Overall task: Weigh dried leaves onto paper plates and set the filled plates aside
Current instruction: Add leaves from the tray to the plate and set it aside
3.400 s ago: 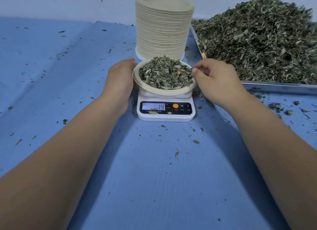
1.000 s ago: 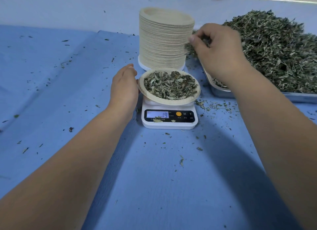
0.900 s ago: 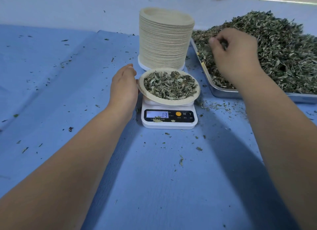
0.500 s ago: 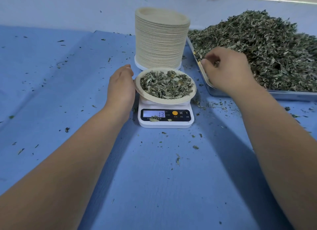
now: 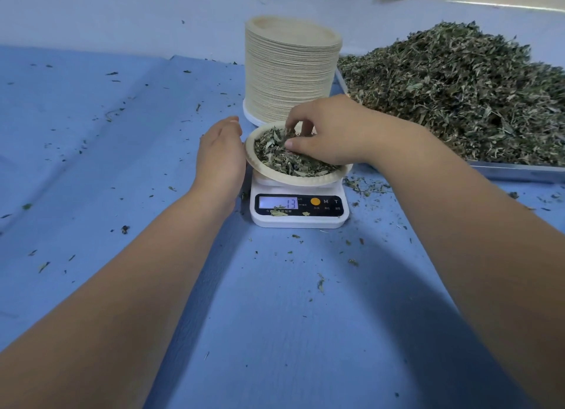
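Pinching dried leaves (image 5: 284,162) on a paper plate (image 5: 293,181) atop a scale (image 5: 298,220)

Reaching in from the right with the right hand (image 5: 333,136), thumb and fingertips curled into the leaves at the plate's far side, nipping a small tuft. Standing the left hand (image 5: 221,155) on edge just beside the plate's left rim, fingers straight, holding nothing; touching the rim or not, cannot tell. Showing 13 on the display (image 5: 278,202). Overhanging the scale's top with the plate's rim at left and right. Directly behind: a tall stack of plates (image 5: 290,72), close to the right knuckles. To the right: a metal tray (image 5: 516,172), near edge beside the right forearm, piled with a high heap (image 5: 458,97) of leaves. Left and front: a wide stretch of blue cloth (image 5: 275,317), scattered with leaf crumbs.
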